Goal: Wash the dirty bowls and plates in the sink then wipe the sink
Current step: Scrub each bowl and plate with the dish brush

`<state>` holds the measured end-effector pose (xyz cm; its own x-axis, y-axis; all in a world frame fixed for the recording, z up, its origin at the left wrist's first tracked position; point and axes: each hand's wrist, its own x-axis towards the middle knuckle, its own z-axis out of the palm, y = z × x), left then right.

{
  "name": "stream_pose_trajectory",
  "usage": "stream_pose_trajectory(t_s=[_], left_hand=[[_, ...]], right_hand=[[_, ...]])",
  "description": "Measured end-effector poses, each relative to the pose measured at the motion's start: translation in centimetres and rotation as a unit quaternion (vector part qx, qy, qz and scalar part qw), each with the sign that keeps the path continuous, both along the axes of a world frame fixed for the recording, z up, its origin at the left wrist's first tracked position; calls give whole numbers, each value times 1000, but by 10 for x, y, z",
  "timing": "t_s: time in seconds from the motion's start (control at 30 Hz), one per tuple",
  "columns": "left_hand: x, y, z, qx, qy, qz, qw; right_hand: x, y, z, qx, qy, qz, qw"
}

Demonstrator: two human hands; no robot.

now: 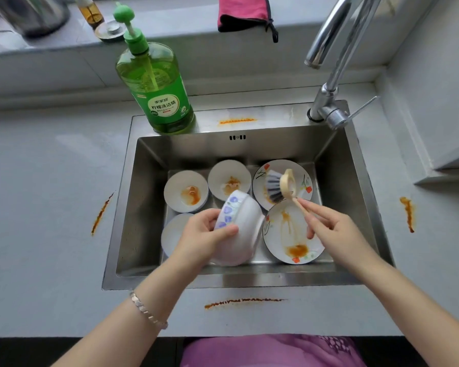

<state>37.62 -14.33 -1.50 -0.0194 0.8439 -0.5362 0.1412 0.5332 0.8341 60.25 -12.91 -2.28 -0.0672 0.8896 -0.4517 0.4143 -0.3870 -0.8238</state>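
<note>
left hand (204, 234) and right hand (329, 223) at work over a steel sink (133, 207) of dirty dishes

at lower centre the left hand grips a blue-flowered bowl (239, 229), tipped on its side above the basin; the right hand's fingers pinch the handle of a dish brush (278, 186), whose head hangs over the upper right plate (302, 176). a 2nd plate (289, 234) and 2 small bowls (186, 192) behind carry orange sauce. in the upper left, on the sink's ledge, stands a green pump bottle (157, 83) labelled 家家宜 柠檬洗洁精; its smaller print is unreadable. orange streaks (101, 214) mark the counter around the sink.
</note>
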Motion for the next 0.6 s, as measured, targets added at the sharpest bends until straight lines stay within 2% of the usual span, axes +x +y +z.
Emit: stream_pose_trajectory(t_s=[0.1,0.23,0.33,0.43,0.6], left_hand=[[-2,2,-1,-20,-27,1,999],[1,2,0,-1,-24,-37,999],[-3,-1,-1,-17,-50,-65,996],[-4,-3,-2,-23,-74,-51,996],[-2,-3,-4,13,-51,-35,998]], right_hand=[[-4,-4,13,21,-35,120,992],[-21,-7,35,61,-76,241,966],[-14,13,33,13,-88,192,977],[-14,15,35,-4,-80,150,985],[-27,-12,54,24,-26,229,973]])
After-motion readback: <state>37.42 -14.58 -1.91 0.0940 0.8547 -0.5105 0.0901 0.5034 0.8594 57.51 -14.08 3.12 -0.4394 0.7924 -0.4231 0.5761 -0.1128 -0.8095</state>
